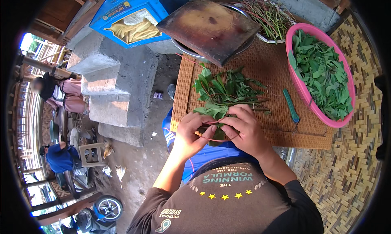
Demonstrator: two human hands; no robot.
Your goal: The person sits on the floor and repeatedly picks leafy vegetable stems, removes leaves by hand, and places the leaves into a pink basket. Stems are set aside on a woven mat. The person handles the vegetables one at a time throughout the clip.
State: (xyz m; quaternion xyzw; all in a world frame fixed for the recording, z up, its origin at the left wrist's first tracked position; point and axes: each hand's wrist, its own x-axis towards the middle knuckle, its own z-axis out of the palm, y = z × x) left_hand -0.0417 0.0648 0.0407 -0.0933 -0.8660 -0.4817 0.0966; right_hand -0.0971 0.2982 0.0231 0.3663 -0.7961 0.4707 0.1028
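Note:
My left hand (193,130) and my right hand (243,128) meet at the near edge of a woven table (275,72). Between their fingertips they grip a leafy sprig (215,110) with a thin reddish stem. Part of it is hidden by the fingers. Just beyond lies a loose heap of green leafy stems (227,86). To the right, a pink plastic basket (288,55) holds many picked green leaves (323,78). A green-handled tool (290,105) rests between heap and basket; its exact kind is unclear.
A stained wooden board (210,26) lies across a metal basin (186,49) at the table's far side. Bare stems (268,17) fill a white tray behind it. Left are a blue windowed box (131,20), concrete steps (107,109), two people, a stool (91,154) and a motorcycle wheel (108,208).

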